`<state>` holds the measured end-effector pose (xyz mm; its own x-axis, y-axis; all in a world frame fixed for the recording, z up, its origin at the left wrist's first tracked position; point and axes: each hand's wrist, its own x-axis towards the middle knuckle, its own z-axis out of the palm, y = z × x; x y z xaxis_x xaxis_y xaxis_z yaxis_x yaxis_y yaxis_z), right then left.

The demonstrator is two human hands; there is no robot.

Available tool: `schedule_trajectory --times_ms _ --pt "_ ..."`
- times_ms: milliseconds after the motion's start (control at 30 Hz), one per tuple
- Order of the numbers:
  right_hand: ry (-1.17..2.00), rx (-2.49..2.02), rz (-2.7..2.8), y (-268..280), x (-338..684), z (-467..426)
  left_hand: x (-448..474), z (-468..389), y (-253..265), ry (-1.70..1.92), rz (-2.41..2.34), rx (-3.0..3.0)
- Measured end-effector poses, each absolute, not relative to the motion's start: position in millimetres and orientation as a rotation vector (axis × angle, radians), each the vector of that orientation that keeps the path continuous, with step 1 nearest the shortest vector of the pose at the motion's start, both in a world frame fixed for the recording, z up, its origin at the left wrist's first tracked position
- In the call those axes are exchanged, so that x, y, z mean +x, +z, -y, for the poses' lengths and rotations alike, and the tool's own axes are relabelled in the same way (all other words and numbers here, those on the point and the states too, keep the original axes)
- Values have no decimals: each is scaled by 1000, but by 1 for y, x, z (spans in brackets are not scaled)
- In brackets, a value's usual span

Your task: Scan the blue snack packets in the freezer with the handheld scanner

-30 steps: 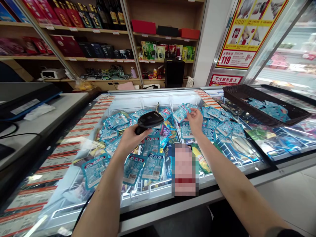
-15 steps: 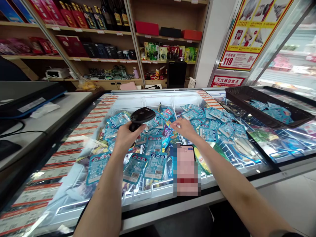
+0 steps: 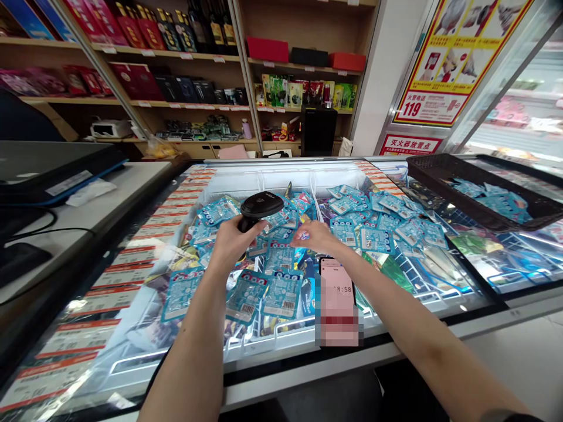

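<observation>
My left hand (image 3: 234,241) is wrapped round the grip of a black handheld barcode scanner (image 3: 263,204), held above the chest freezer. To its right, my right hand (image 3: 317,237) has curled fingers drawn into a pinch, with a bit of purple print showing in the gap. Its fingertips are by the upper right corner of a blue snack packet (image 3: 280,258); whether they grip it is hidden. Closer to me lie more blue packets with barcodes up, such as one packet (image 3: 247,298) and another packet (image 3: 282,295). A phone (image 3: 336,293), partly pixelated, rests at the freezer's front edge.
A brown basket (image 3: 417,167) with blue packets stands on the freezer's right. Several blue packets (image 3: 389,202) are heaped beyond my right hand. White wire dividers (image 3: 317,202) split the freezer. Price labels (image 3: 145,252) line its left side. A counter (image 3: 145,176) stands at left.
My right hand has moved left and slightly towards me, nearer the blue packet below the scanner. My left hand still holds the scanner. The view has shifted a little; the phone screen now shows large digits.
</observation>
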<state>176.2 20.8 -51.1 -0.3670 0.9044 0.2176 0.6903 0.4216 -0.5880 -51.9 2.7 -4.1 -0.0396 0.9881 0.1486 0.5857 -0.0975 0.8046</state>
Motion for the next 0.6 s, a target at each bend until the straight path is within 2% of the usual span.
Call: schedule_trajectory --times_ms 367,600 --pt "1068 -1070 1581 -62 206 -34 -46 3 -1 969 -1634 1784" --pt "1130 -1101 1407 -65 206 -33 -45 3 -1 959 -1593 1781"
